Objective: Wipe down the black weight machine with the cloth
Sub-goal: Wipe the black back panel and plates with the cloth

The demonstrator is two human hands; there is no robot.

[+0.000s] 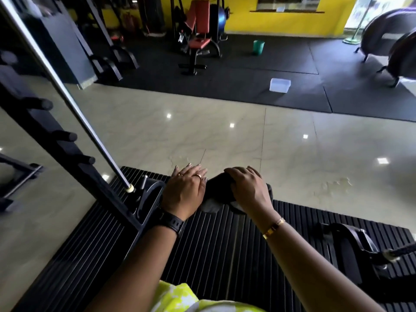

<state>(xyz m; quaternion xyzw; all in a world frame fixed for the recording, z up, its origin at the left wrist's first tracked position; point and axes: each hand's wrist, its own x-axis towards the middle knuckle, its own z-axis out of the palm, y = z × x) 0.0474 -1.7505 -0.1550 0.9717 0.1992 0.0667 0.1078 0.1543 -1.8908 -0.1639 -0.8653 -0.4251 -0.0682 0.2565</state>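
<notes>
My right hand (pixel 247 188) gripped the crumpled dark cloth (pixel 216 194) low on the black metal weight machine (pixel 67 154), left hand (pixel 184 189) flat-fingered beside it; most wiping, I judged, remained.

Mat (pixel 225 244) as anchor. Your left hand (pixel 184 190) and right hand (pixel 247 188) sit side by side at its far edge. The cloth (pixel 216 194) lies under your right hand, touching the left. The machine (pixel 65 152) stands along the mat's left edge, and its rod (pixel 76 109) lands at the far-left corner. The box (pixel 279 85) is well beyond the mat, with the bin (pixel 258 47) and bench (pixel 198 39) farther behind.
</notes>
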